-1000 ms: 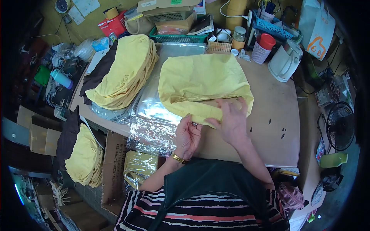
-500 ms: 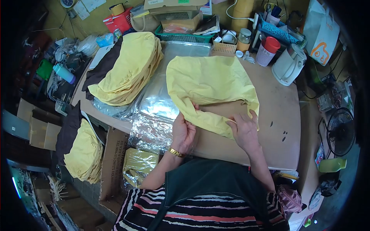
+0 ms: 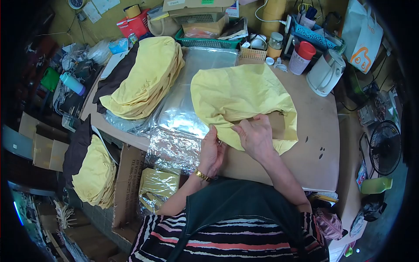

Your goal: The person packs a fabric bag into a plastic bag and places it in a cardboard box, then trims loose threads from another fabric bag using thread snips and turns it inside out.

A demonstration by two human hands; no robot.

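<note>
A yellow fabric piece (image 3: 244, 89) lies on the brown table (image 3: 314, 118), with a gathered opening along its near side. My left hand (image 3: 211, 152) pinches the fabric's near left edge, thumb on top and the other fingers beneath. My right hand (image 3: 256, 136) has its fingers curled on the near band of the fabric, beside the opening, and grips the cloth there. Left of the piece are flat clear plastic bags (image 3: 179, 109) and a tall stack of yellow fabric pieces (image 3: 150, 76) with dark cloth (image 3: 115, 78) beside it.
A kettle (image 3: 326, 73), a red-lidded cup (image 3: 302, 57), a jar (image 3: 275, 45) and a green basket (image 3: 209, 43) stand along the back. A second yellow stack (image 3: 94, 177) and a cardboard box (image 3: 127, 187) are at the lower left. A fan (image 3: 386, 147) is at the right.
My right hand has moved left along the near band, closer to my left hand, and its fingers have curled in. The fabric's near edge has shifted and bunched.
</note>
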